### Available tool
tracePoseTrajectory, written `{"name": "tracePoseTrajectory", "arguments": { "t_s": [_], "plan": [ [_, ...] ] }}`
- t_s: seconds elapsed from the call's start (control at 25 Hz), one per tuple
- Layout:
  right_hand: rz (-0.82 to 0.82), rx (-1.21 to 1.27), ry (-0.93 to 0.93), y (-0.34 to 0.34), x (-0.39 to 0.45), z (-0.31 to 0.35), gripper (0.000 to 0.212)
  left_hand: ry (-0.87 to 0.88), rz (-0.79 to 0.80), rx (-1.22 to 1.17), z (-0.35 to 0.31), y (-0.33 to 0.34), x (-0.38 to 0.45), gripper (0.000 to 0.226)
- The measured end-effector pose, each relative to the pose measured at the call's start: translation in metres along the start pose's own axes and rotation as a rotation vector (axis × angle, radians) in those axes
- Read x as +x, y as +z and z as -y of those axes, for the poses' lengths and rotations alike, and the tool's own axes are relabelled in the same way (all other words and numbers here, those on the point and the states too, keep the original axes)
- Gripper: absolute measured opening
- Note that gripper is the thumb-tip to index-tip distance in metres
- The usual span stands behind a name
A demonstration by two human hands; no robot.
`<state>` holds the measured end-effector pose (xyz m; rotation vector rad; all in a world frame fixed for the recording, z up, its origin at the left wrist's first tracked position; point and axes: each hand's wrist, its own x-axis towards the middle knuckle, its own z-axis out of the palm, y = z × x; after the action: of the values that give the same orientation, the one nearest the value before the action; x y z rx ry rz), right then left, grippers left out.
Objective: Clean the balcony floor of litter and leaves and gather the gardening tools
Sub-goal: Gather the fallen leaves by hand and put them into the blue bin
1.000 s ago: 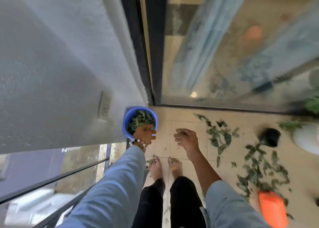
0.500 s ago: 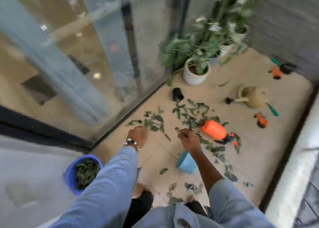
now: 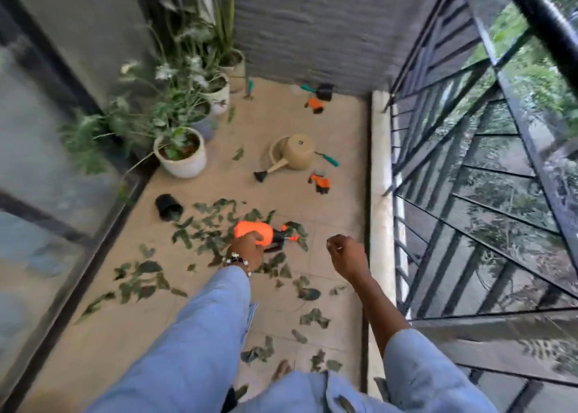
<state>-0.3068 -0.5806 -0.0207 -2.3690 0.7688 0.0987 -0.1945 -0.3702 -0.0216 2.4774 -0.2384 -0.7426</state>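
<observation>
Head view, balcony floor (image 3: 281, 131), beige tiles. Green leaves (image 3: 200, 234) are scattered across the middle and near part of the floor. An orange spray bottle (image 3: 255, 231) lies on its side among them. The left hand (image 3: 247, 250) is seen in front of the bottle's near end, fingers curled; whether it is touching or gripping the bottle cannot be told. The right hand (image 3: 345, 256) is held above the floor, fingers curled in, nothing seen in it. Farther off: a beige watering can (image 3: 294, 154), tipped over, a teal-handled tool (image 3: 328, 159) just beside it, an orange glove (image 3: 320, 183) near. A black pot (image 3: 167, 209) lies by the leaves. Potted plants (image 3: 181, 152) stand along the glass side. Railing (image 3: 469, 178) at right.
</observation>
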Motion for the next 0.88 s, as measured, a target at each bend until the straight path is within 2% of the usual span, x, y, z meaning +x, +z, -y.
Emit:
{"name": "tracePoseTrajectory", "arguments": {
  "t_s": [0.16, 0.28, 0.56, 0.68, 0.88],
  "plan": [
    [-0.036, -0.025, 0.011, -0.039, 0.041, -0.040, 0.021, 0.114, 0.044, 0.193, -0.072, 0.024, 0.035, 0.033],
    [-0.012, -0.024, 0.013, -0.054, 0.076, -0.054, 0.023, 0.138, 0.060, 0.268, -0.101, 0.028, 0.072, 0.032],
    [0.029, -0.055, -0.014, -0.106, 0.237, -0.081, 0.022, 0.117, 0.062, 0.276, -0.204, 0.050, 0.212, 0.034],
    [0.116, -0.155, -0.047, -0.142, 0.309, -0.089, 0.024, 0.101, 0.102, 0.255, -0.248, 0.039, 0.274, 0.034],
    [0.073, -0.156, -0.067, -0.186, 0.420, -0.075, 0.027, 0.028, 0.074, 0.163, -0.289, 0.007, 0.354, 0.034]
  ]
}}
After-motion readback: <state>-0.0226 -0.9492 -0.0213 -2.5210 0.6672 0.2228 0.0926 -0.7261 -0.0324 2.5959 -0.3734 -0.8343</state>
